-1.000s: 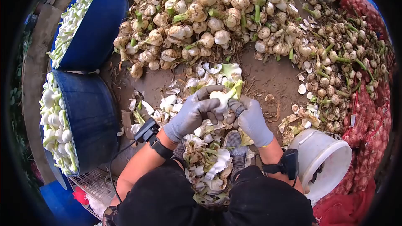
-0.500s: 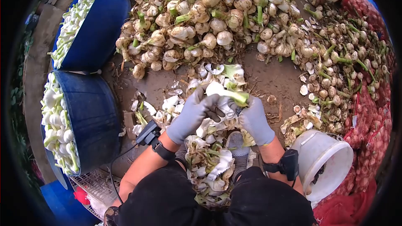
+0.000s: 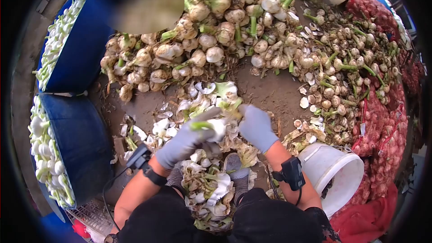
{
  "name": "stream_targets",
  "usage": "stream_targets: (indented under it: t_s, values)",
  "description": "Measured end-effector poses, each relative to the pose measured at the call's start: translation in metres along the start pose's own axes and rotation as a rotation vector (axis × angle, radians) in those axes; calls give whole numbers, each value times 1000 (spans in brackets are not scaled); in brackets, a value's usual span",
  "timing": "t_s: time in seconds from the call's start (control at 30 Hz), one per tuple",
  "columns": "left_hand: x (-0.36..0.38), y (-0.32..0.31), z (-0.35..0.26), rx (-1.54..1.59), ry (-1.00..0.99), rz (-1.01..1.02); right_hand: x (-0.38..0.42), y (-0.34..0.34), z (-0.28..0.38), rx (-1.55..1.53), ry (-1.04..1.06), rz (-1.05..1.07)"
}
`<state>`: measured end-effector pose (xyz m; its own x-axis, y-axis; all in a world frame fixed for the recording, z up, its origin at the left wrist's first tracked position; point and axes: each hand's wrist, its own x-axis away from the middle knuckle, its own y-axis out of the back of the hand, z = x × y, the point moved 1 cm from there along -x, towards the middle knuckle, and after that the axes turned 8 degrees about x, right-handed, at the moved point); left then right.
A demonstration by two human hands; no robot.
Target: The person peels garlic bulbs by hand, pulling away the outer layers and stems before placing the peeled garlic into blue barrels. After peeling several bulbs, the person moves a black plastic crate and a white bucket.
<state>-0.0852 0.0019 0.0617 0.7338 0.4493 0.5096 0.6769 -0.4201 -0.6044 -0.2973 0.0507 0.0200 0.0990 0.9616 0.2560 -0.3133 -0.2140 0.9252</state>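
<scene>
My left hand, in a grey glove, is closed around a peeled white garlic bulb with a short green stem; motion blurs both. To its right, my gloved right hand has its fingers curled together. A brownish blur lies at those fingertips, and I cannot make out what they hold. Beneath both hands is a heap of garlic peelings, spread between my shoes and forward over the ground.
Unpeeled garlic is piled ahead, with smaller bulbs to the right. Blue tubs of peeled garlic stand left. A white bucket and red net sacks are at right. A blurred pale-brown shape hangs close to the camera.
My hands have moved apart, the left drawing the garlic bulb away leftward and down. The view has shifted, and the blurred shape above has grown larger and moved left.
</scene>
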Motion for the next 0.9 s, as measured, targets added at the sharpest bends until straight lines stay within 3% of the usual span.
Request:
stream_targets:
  t_s: [0.07,0.17,0.23,0.27,0.3,0.33,0.37,0.43,0.5,0.53,0.57,0.63,0.7,0.77,0.83,0.9]
  values:
    - [9,14,-22,233,-137,-18,5,-8,-2,63,-9,87]
    - [39,71,-107,442,-735,-174,-4,-14,-23,106,-37,228]
    - [95,126,-194,596,-1028,10,-7,0,-32,-110,-145,328]
    - [120,145,-232,732,-1121,120,-12,10,-42,-239,-99,270]
    - [134,148,-256,977,-1180,418,-25,11,-64,-225,-61,98]
    - [130,144,-254,977,-1180,435,-44,11,-82,-208,-16,-75]
    - [126,138,-245,861,-1016,412,-59,33,-85,-362,-205,-152]
    - [90,114,-223,495,-695,331,-102,51,-105,-95,-389,-378]
    - [35,46,-155,-135,-889,-302,-139,44,-136,12,-504,-326]
    - [13,39,-130,-79,-725,-158,-149,40,-141,48,-588,-217]
    - [-4,24,-117,73,-447,-227,-153,38,-147,86,-671,-103]
    - [-28,30,-74,-5,-236,-207,-141,29,-159,22,-717,-77]
    - [-42,37,-38,-226,-60,-237,-124,15,-163,-307,-602,-133]
    - [-56,44,-3,-365,-216,-190,-93,-15,-131,-889,-442,-186]
    - [-62,21,-8,-973,-530,-214,-58,-3,-64,-1281,-406,80]
    - [-64,10,-7,-1100,-645,-176,-44,-2,-20,-1233,6,32]
